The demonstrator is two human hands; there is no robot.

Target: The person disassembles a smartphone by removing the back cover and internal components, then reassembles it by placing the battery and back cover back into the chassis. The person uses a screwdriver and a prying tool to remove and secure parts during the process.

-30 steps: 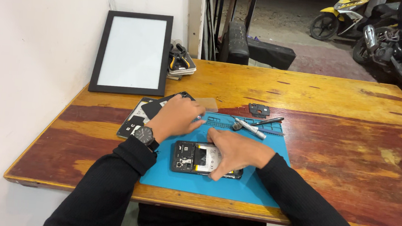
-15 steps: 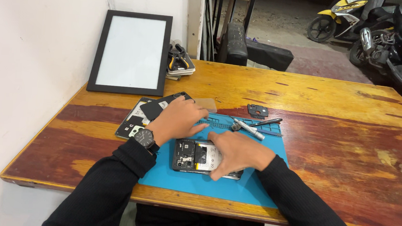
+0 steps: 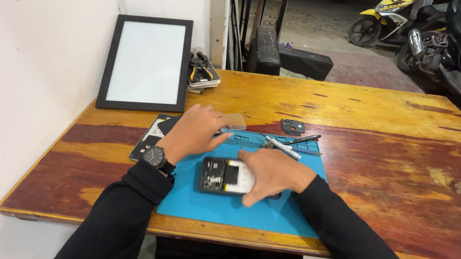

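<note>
Hands have barely shifted over the last second: your right hand (image 3: pixel 273 173) still lies flat on the right half of the opened phone (image 3: pixel 226 176), pinning it to the blue mat (image 3: pixel 198 205), and your left hand (image 3: pixel 195 130) has stayed up at the mat's top left corner. The phone sits where it was, near the middle of the mat, its back off and the inner parts showing, the left half clear of your palm. Your right fingers (image 3: pixel 250 193) are spread and pressed down rather than curled, so they grip nothing; they only hold the phone steady. Your left fingers (image 3: pixel 210 114) are loosely open, resting over a dark flat part (image 3: pixel 154 135) at the edge of the mat and just beside a small tan card (image 3: pixel 235 120); whether they have pinched anything there, you cannot tell from this view. What did change is mostly the view itself, which has drifted a little, so the worktop (image 3: pixel 380 156) looks slightly moved. The small screwdriver (image 3: pixel 283 148) and tweezers (image 3: pixel 303 139) lie untouched beyond your right hand, and the black bracket (image 3: pixel 293 127) sits apart behind them. So the phone stays braced and open, with no tool in hand yet.
</note>
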